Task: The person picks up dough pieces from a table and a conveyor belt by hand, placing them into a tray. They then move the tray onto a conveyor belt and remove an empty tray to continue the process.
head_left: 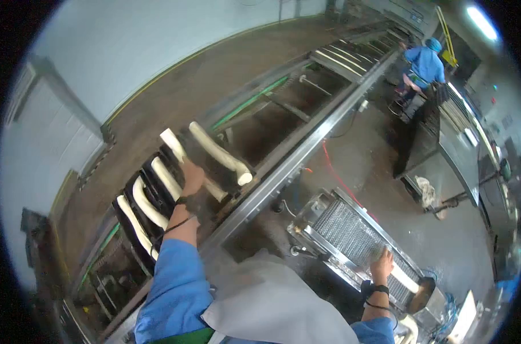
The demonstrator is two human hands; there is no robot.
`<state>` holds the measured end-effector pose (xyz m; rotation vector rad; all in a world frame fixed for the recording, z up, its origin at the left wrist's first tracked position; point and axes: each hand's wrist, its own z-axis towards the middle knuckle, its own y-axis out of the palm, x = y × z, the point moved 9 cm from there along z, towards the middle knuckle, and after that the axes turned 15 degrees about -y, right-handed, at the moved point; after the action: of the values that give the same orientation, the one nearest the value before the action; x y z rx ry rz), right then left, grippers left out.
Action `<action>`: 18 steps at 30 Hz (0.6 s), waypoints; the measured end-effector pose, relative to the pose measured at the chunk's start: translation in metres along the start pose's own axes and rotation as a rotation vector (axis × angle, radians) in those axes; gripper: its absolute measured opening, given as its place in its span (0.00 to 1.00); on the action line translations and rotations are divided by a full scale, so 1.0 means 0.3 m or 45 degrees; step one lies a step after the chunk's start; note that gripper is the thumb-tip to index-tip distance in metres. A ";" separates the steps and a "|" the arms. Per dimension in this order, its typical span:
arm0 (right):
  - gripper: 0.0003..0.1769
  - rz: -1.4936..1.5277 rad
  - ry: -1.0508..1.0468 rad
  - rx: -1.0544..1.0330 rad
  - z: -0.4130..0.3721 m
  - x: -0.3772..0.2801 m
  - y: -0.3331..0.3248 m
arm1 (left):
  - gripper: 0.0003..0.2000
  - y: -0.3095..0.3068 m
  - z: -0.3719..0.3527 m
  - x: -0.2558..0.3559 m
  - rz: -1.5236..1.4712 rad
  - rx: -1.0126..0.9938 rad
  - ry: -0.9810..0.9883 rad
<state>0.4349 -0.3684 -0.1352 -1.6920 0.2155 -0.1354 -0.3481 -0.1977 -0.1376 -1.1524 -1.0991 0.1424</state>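
My left hand [192,176] reaches forward over a long conveyor frame [306,150] and rests on a long white dough roll [180,163] lying in a dark trough. Several more white rolls [149,203] lie side by side in neighbouring troughs, one roll [220,153] further right. My right hand [382,265] is lower right, over a metal mesh belt [352,235], with its fingers on another white roll [405,280] at the belt's end. Both arms wear blue sleeves and dark wrist straps.
A person in blue clothing and a blue hair cover [425,63] stands far off beside a steel machine [461,143]. A red hose [335,172] runs over the wet grey floor. A white wall [128,51] lies to the left. A cloth [427,192] lies near the machine.
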 end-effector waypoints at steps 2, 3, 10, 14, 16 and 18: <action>0.34 -0.091 0.075 0.019 0.022 0.038 0.036 | 0.31 -0.031 -0.016 -0.104 -0.277 -0.014 -0.238; 0.32 -0.172 0.048 -0.023 0.034 0.043 0.051 | 0.29 -0.026 -0.026 -0.169 -0.560 -0.052 -0.441; 0.24 -0.202 0.034 -0.031 -0.041 -0.003 0.000 | 0.30 -0.181 -0.281 -0.044 -0.456 -0.027 -0.383; 0.22 1.190 0.070 0.494 -0.070 0.238 0.003 | 0.33 -0.315 -0.502 0.120 0.187 0.336 0.182; 0.23 1.921 0.523 0.869 -0.183 0.432 0.004 | 0.29 -0.292 -0.587 0.165 0.059 0.058 0.268; 0.24 0.933 0.095 0.897 -0.362 0.657 -0.042 | 0.23 -0.147 -0.554 0.137 0.094 -0.090 0.428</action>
<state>0.6048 -0.5154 -0.1153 -0.8347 0.7356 0.2520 -0.2206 -0.3027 -0.0743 -1.2293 -0.7695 -0.0335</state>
